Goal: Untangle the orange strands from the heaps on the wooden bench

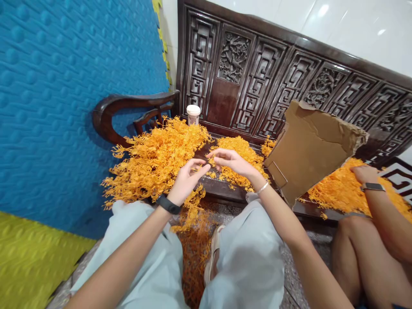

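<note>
Between both hands, over the edge of a carved dark wooden bench [289,64]: a small orange plastic sprig [210,162], pinched at one end by the fingertips of the left hand [186,180] and at the other by the right hand [232,162], the two hands close together, thumbs nearly meeting. Just beyond the left hand, a heaped pile of orange sprigs [154,163]; behind the right, a smaller orange pile [240,150]. Farther back of the left hand, a white-lidded cup [193,114]. Right of the right hand, torn cardboard [309,150], then a co-worker's hand [365,174] resting on more sprigs.
</note>
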Available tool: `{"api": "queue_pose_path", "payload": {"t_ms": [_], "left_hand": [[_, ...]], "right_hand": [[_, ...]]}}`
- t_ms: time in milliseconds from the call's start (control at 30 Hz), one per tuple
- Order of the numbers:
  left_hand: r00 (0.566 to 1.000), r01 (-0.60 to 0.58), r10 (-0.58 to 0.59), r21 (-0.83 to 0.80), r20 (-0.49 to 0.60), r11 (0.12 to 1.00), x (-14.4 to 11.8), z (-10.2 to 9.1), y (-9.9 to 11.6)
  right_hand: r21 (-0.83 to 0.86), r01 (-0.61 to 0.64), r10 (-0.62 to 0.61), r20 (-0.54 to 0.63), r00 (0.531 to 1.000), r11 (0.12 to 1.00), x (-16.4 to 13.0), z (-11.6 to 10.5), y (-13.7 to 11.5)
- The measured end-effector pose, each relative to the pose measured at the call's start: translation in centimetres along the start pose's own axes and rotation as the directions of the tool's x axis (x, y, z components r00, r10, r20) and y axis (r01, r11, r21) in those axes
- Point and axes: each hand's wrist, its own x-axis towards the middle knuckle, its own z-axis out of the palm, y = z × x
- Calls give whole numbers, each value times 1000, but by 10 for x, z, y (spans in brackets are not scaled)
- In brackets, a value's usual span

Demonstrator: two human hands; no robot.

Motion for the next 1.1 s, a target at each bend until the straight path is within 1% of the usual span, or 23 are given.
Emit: {"api": "queue_pose_path", "payload": {"t_ms": [67, 133, 267, 367, 433, 533, 633, 733, 833, 933, 1100], "left_hand": [[999, -8, 8, -14, 52, 1000, -2, 0, 2], [995, -6, 7, -13, 102, 1000, -3, -2, 2], [991, 19, -21, 12, 132, 1000, -2, -5, 1], [989, 18, -22, 25, 149, 1000, -1, -7, 1], [990, 19, -24, 37, 142, 999, -1, -7, 1], [993, 30, -34, 35, 117, 999, 0, -6, -1], [995, 35, -37, 18, 91, 999, 1, -6, -2], [997, 36, -36, 7, 74, 999, 3, -6, -2], [997, 20, -20, 6, 68, 1000, 3, -6, -2], [999, -30, 28, 33, 46, 999, 2, -6, -4], [987, -160, 162, 151, -4, 976, -1, -6, -9]], "right_hand": [[-2, 0, 0, 49, 999, 1000, -8, 14, -12], [2, -4, 4, 39, 999, 1000, -14, 22, -18], [22, 7, -6, -30, 1000, 1000, -20, 25, -17], [20, 1, 2, -127, 992, 1000, -21, 20, -15], [19, -8, 11, -173, 985, 1000, -22, 16, -14], [-9, -9, 7, -180, 984, 1000, -22, 13, -15], [-143, -15, -10, -177, 984, 990, -22, 12, -17], [-302, -36, -23, -191, 981, 953, -21, 14, -18], [-375, -27, -36, -159, 987, 927, -20, 15, -18], [-405, 7, -65, -131, 989, 914, -18, 17, -17], [-435, 61, -149, -172, 974, 898, -16, 24, -13]]}}
